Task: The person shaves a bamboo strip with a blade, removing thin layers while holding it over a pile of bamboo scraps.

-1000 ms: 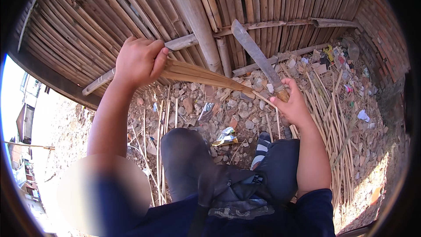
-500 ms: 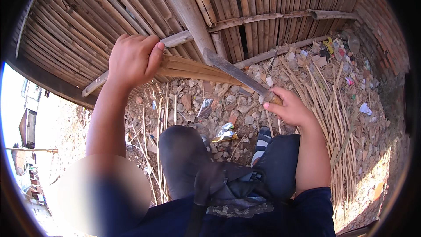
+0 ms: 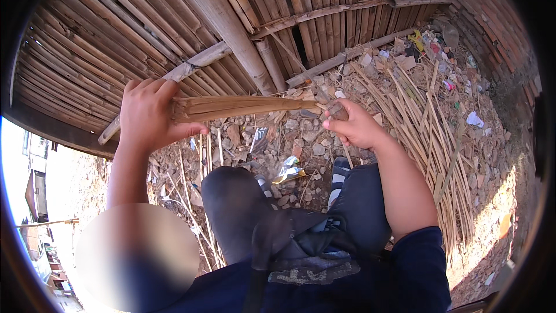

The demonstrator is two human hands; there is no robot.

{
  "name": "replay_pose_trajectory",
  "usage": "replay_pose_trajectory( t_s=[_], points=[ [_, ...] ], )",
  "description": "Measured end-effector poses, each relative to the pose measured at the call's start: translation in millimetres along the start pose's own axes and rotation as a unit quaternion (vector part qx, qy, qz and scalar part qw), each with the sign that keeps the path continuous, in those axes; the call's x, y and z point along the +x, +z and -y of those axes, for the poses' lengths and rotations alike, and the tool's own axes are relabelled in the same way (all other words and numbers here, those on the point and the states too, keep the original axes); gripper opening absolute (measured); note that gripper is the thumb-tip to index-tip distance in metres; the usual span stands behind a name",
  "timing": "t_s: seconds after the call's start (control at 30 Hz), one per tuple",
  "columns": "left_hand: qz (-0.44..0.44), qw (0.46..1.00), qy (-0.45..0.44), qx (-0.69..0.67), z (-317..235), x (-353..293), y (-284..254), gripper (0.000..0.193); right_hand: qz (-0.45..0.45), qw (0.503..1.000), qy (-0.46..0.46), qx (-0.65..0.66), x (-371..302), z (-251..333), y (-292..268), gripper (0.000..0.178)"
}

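Observation:
A split length of bamboo (image 3: 243, 107) stretches almost level between my hands. My left hand (image 3: 145, 113) grips its wide left end, with the thumb stretched out below it. The bamboo narrows toward my right hand (image 3: 358, 124), which is closed around the wooden handle (image 3: 337, 111) of a knife at the bamboo's far right end. The blade is turned nearly edge-on, so little of it shows. Whether the right fingers also touch the bamboo, I cannot tell.
A bamboo-slat wall (image 3: 174, 11) with a thick bamboo pole (image 3: 223, 17) rises in front. A pile of thin bamboo strips (image 3: 423, 139) lies to the right on rubble. More strips (image 3: 209, 156) lie beside my left knee. A shiny wrapper (image 3: 288, 170) rests between my feet. A brick wall (image 3: 492, 23) stands far right.
The knife has turned from broadside to nearly edge-on, and my right hand has moved up and left. My left hand has shifted left and lower; its thumb now points outward. The bamboo lies more level.

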State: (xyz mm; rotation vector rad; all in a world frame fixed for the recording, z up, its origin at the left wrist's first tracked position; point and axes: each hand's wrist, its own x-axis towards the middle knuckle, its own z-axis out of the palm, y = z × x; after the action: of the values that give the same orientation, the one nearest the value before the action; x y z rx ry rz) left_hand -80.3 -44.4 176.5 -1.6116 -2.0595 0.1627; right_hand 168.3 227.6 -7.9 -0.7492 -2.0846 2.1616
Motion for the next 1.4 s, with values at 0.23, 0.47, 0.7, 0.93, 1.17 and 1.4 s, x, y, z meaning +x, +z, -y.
replay_pose_trajectory(
  t_s=[0.23, 0.47, 0.7, 0.93, 1.17, 1.4],
  points=[
    [0.024, 0.997, -0.021, 0.075, 2, -24, 4, 0.053, -0.009, 0.995, -0.058, 0.083, 0, -1, 16, 0.031],
    [-0.029, 0.978, -0.205, -0.025, 14, -87, 12, 0.042, -0.069, 0.980, -0.166, -0.090, -22, 24, 37, 0.042],
    [-0.110, 0.818, -0.426, -0.370, -41, -148, 40, 0.029, -0.082, 0.931, -0.286, -0.212, -9, 50, 80, 0.034],
    [-0.109, 0.774, -0.452, -0.430, -65, -199, 50, 0.032, -0.201, 0.897, -0.268, -0.289, 13, 29, 35, 0.035],
    [-0.063, 0.729, -0.472, -0.492, -103, -210, 63, 0.028, -0.185, 0.839, -0.273, -0.432, -6, 28, 38, 0.037],
    [-0.068, 0.710, -0.485, -0.507, -104, -232, 52, 0.038, -0.302, 0.898, -0.275, -0.164, 12, 17, -6, 0.032]
  ],
)
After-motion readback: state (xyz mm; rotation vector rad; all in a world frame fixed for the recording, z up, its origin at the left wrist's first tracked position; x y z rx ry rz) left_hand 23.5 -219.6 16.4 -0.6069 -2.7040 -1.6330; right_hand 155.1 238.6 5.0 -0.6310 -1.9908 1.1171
